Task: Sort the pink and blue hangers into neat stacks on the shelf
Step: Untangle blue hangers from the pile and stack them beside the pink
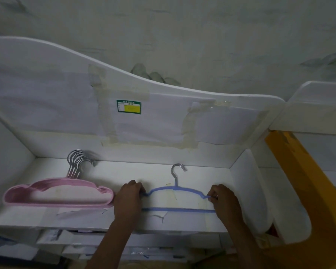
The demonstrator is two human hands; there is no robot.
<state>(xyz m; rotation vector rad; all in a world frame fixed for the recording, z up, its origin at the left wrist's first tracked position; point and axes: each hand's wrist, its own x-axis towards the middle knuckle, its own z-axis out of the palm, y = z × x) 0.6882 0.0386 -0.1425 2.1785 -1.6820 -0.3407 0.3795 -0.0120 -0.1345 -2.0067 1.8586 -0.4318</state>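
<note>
While both hands hold it, the blue hanger (179, 199) lies flat on the white shelf (124, 220), at approx. 5 o'clock in the view, its metal hook pointing to 12 o'clock, toward the back panel (47, 105). Left hand (128, 197) pinches the left shoulder end w/ curled fingers; right hand (222, 199) pinches the right shoulder end, and a ring shows on one finger. At 9 o'clock from the blue hanger, just beside the left hand, the pink hangers (58, 195) lie in one stack, their hooks (79, 160) bunched together and reaching to the back panel. On this panel, at 12 o'clock from the left hand, there is a green-yellow label (128, 107) among taped paper sheets. At 3 o'clock a white divider (248, 191) closes the shelf, and beyond it runs an orange-yellow board (291, 171).
</note>
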